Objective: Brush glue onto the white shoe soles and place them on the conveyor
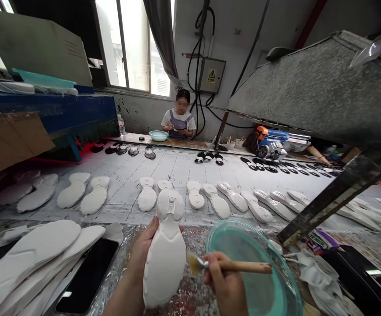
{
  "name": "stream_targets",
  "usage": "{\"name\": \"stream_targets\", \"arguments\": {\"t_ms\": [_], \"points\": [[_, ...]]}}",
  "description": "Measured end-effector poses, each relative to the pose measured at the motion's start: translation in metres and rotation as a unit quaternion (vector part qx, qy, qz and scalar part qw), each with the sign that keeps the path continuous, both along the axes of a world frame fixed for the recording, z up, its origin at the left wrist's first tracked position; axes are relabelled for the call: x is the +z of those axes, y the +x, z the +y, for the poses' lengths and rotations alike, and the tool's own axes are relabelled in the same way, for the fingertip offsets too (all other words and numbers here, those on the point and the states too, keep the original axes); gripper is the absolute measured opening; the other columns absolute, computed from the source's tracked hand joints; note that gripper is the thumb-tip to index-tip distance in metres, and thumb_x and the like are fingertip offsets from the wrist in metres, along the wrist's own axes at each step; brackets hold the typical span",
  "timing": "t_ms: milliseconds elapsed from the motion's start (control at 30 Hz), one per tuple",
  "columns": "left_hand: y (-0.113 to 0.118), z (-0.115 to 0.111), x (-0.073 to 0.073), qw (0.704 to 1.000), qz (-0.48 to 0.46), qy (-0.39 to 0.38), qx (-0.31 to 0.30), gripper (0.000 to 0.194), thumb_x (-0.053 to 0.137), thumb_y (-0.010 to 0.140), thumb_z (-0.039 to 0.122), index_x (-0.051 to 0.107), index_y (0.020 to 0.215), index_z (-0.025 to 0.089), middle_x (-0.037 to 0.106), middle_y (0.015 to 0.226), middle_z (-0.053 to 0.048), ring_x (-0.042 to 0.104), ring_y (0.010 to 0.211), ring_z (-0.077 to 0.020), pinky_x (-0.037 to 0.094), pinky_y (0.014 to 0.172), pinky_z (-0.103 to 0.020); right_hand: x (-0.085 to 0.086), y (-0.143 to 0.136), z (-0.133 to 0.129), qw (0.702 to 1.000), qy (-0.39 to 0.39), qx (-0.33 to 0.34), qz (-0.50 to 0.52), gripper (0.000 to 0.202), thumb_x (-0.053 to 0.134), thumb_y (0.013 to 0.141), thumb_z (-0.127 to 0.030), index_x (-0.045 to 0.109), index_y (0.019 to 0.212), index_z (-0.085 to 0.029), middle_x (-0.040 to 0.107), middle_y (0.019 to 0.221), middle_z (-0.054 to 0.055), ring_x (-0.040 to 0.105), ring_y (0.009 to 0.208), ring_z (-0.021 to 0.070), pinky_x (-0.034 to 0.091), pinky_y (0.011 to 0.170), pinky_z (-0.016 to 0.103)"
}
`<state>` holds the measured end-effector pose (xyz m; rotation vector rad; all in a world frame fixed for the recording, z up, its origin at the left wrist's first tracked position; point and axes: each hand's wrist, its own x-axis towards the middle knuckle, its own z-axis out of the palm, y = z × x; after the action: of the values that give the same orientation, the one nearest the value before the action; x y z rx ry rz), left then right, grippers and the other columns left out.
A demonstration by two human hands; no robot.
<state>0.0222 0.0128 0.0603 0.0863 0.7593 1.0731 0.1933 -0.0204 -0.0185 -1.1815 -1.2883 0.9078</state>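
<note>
Left hand (143,245): closed about the sole, the thumb along its near edge and fingertips just showing at the far side.
Sole in hand (165,263): white, raised toward the camera, the narrower part uppermost with a small recessed slot; held above the tabletop (195,292).
Right hand (225,281): fingers pinched around the wooden handle of the brush (243,266).
Bristles: pale yellow, pointing at the sole, just beside its right edge; contact cannot be told.
Basin (294,281): teal, round, beneath and beyond the brush handle.
Sole stack (35,263): several white pieces, overlapping, at lower left; a dark phone (89,276) lies beside it.
White surface (173,169): beyond the tabletop, marked with dashed lines, bearing a row of white soles (215,202) and, farther off, black strapped pieces (269,166).
Far side: a seated co-worker (179,120) with head bowed, near a light-blue bowl (159,137).
Right background: another person's forearm (318,154), reaching toward the black pieces.
</note>
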Motion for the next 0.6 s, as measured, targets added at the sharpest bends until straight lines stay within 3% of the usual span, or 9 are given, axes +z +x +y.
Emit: {"name": "stream_targets", "arguments": {"t_ms": [133, 200, 267, 367, 500, 600], "points": [[0.001, -0.007, 0.001, 0.996, 0.032, 0.071, 0.039, 0.043, 0.065, 0.088, 0.036, 0.066, 0.123, 0.012, 0.075, 0.075, -0.012, 0.069, 0.054, -0.0237, 0.053, 0.051, -0.031, 0.006, -0.001, -0.006, 0.996, -0.032, 0.003, 0.081, 0.047, 0.060, 0.088, -0.062, 0.065, 0.072, -0.018, 0.053, 0.043, -0.001, 0.047, 0.035, 0.0120, 0.037, 0.035, 0.019], [0.000, -0.008, -0.002, 0.994, 0.038, 0.097, 0.042, 0.045, 0.070, 0.085, 0.031, 0.065, 0.127, 0.014, 0.077, 0.083, -0.012, 0.072, 0.061, -0.0237, 0.056, 0.058, -0.031, 0.012, -0.002, -0.008, 0.994, -0.053, 0.037, 0.084, 0.045, 0.063, 0.087, -0.061, 0.065, 0.074, -0.018, 0.057, 0.047, 0.000, 0.053, 0.039, 0.0128, 0.041, 0.040, 0.020], [-0.003, -0.007, -0.008, 0.992, 0.053, 0.106, 0.036, 0.047, 0.073, 0.083, 0.028, 0.065, 0.127, 0.013, 0.077, 0.083, -0.012, 0.072, 0.062, -0.0235, 0.057, 0.058, -0.030, 0.022, 0.001, -0.003, 0.996, -0.026, 0.057, 0.058, 0.046, 0.065, 0.085, -0.062, 0.066, 0.073, -0.017, 0.060, 0.051, 0.002, 0.053, 0.044, 0.0125, 0.040, 0.040, 0.019], [-0.005, -0.004, -0.019, 0.990, 0.079, 0.107, 0.043, 0.044, 0.078, 0.077, 0.020, 0.069, 0.120, 0.012, 0.077, 0.078, -0.009, 0.073, 0.063, -0.0224, 0.057, 0.059, -0.027, 0.039, 0.006, 0.006, 0.998, -0.006, 0.011, 0.068, 0.047, 0.066, 0.085, -0.061, 0.066, 0.073, -0.016, 0.058, 0.048, 0.001, 0.044, 0.039, 0.0093, 0.034, 0.037, 0.018], [-0.001, -0.008, -0.024, 0.988, 0.074, 0.124, 0.050, 0.045, 0.082, 0.074, 0.026, 0.071, 0.116, 0.013, 0.078, 0.088, -0.011, 0.075, 0.077, -0.0265, 0.057, 0.065, -0.030, 0.051, 0.003, 0.015, 0.995, -0.012, 0.044, 0.086, 0.043, 0.064, 0.088, -0.057, 0.067, 0.077, -0.015, 0.061, 0.051, 0.002, 0.049, 0.042, 0.0102, 0.039, 0.041, 0.018], [0.003, -0.011, -0.016, 0.989, 0.068, 0.119, 0.056, 0.044, 0.080, 0.075, 0.032, 0.071, 0.114, 0.013, 0.077, 0.081, -0.009, 0.073, 0.071, -0.0260, 0.057, 0.064, -0.032, 0.047, 0.002, 0.019, 0.995, 0.022, -0.004, 0.095, 0.045, 0.065, 0.086, -0.060, 0.066, 0.075, -0.016, 0.057, 0.049, 0.001, 0.047, 0.040, 0.0105, 0.039, 0.037, 0.018]]}}
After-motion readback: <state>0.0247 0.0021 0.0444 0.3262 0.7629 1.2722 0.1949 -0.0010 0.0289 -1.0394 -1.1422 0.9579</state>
